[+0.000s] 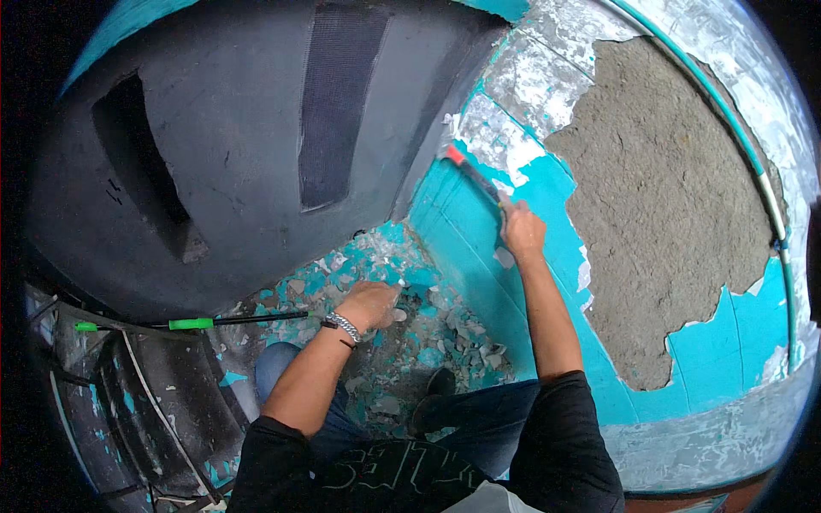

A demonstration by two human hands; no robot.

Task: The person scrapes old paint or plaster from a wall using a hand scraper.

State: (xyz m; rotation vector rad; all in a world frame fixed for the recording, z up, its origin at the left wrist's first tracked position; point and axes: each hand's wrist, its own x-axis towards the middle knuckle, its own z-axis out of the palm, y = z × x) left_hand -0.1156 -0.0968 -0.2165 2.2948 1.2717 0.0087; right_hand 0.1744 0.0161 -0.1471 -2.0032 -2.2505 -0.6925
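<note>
The right hand (522, 229) is closed around the dark handle of a scraper (472, 175), whose red-tipped head points toward eleven o'clock and meets the turquoise wall (479, 231) at the edge of the flaking white patch. At two o'clock from that hand lies a wide area of bare grey plaster (667, 205). The left hand (369, 303), wearing a metal bracelet (344, 326), hangs loosely curled and holds nothing, above paint chips (428, 342) littering the floor. A green-handled rod (192, 323) lies at nine o'clock from it.
</note>
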